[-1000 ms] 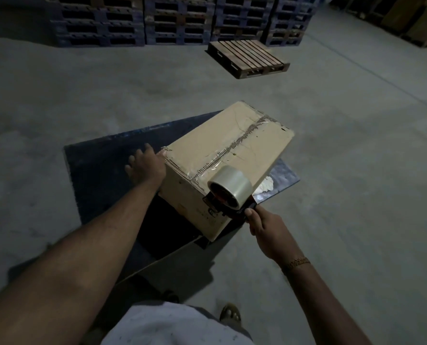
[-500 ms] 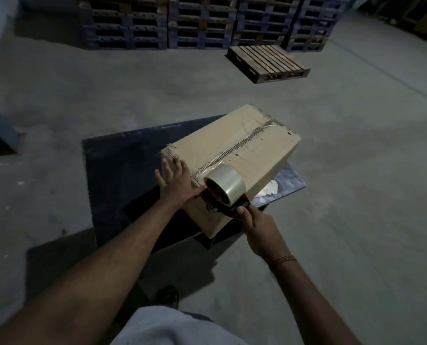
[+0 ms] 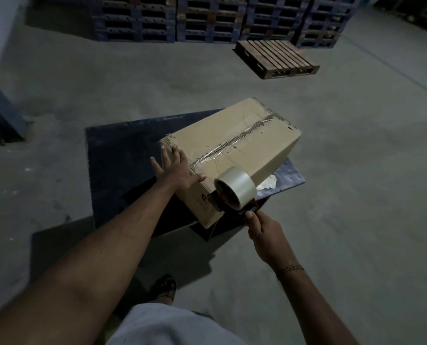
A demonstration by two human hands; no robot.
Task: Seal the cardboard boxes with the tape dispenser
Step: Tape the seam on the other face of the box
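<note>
The cardboard box (image 3: 232, 155) lies on a dark counter (image 3: 117, 155). The left hand (image 3: 176, 170) presses flat, fingers spread, on its near top corner; the right hand (image 3: 266, 235) grips the tape dispenser (image 3: 234, 192) against the near end. A wooden pallet (image 3: 277, 58) sits well beyond.

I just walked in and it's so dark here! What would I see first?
First the big cardboard box in the middle, lying on a dark board on the floor. A left hand presses flat on its near end, and a right hand holds a tape dispenser at its near corner. A wooden pallet lies farther back.
</note>
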